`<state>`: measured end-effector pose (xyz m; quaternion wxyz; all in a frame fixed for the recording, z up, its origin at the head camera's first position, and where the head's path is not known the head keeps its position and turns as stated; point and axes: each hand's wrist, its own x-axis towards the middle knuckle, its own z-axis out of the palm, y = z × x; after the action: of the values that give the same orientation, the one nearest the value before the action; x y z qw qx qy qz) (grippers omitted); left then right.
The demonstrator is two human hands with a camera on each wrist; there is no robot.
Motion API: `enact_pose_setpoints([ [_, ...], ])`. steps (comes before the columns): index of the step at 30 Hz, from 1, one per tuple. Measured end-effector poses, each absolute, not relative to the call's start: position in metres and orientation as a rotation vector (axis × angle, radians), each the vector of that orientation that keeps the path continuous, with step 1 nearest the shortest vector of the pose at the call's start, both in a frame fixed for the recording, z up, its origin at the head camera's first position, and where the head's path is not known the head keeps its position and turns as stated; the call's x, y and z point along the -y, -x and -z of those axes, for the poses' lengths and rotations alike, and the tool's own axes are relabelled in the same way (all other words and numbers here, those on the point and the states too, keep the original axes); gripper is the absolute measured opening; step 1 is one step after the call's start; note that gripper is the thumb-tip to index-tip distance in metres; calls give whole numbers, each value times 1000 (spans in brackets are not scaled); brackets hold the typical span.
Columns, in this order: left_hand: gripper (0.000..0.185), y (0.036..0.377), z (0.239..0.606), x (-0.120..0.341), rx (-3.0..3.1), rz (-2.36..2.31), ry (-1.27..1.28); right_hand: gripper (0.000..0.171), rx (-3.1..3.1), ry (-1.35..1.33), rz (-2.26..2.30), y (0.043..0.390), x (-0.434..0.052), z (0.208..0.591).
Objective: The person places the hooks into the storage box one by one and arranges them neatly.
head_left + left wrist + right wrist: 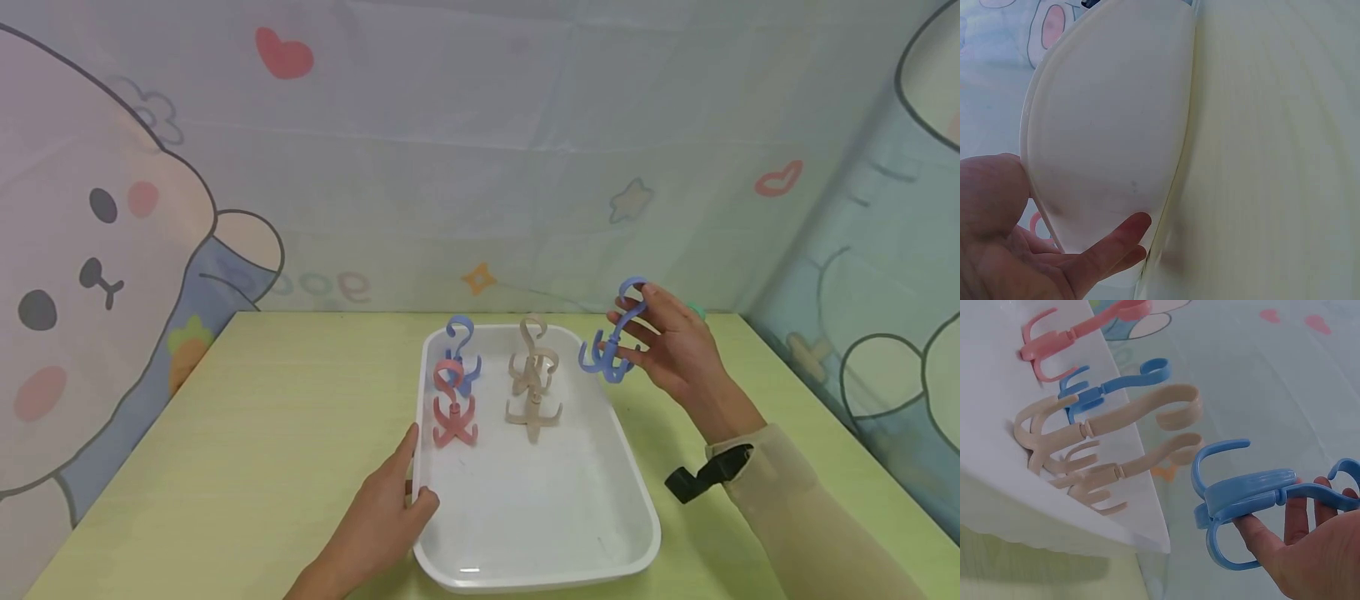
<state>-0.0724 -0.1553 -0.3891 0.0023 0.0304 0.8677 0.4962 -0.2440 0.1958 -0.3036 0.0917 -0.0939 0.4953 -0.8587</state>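
A white tray (540, 517) lies lengthwise before me on the table. My left hand (382, 508) holds its left side, thumb over the rim and fingers along the outer wall (1110, 112). Above the tray's far right corner, my right hand (678, 346) pinches a blue multi-claw hook hanger (612, 354), curved hook up and claws down; the right wrist view shows this blue hanger (1241, 494) close. Inside the tray stand a blue hanger (465, 379), a pink hanger (454, 421) in front of it, and two beige hangers (534, 412), one behind the other.
A pale yellow-green table (262, 433) extends on both sides of the tray. Behind my right hand a bit of a green object (697, 311) shows, mostly hidden. A printed cloth (450, 167) hangs along the table's back and right. A black strap mount (708, 473) sits on my right wrist.
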Motion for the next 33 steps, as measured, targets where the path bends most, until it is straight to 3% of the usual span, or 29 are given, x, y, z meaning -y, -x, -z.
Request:
enact_pose_setpoints([
  [33, 85, 70, 386, 154, -2728, -1553, -89, 18, -1504, 360, 2484, 214, -183, 297],
])
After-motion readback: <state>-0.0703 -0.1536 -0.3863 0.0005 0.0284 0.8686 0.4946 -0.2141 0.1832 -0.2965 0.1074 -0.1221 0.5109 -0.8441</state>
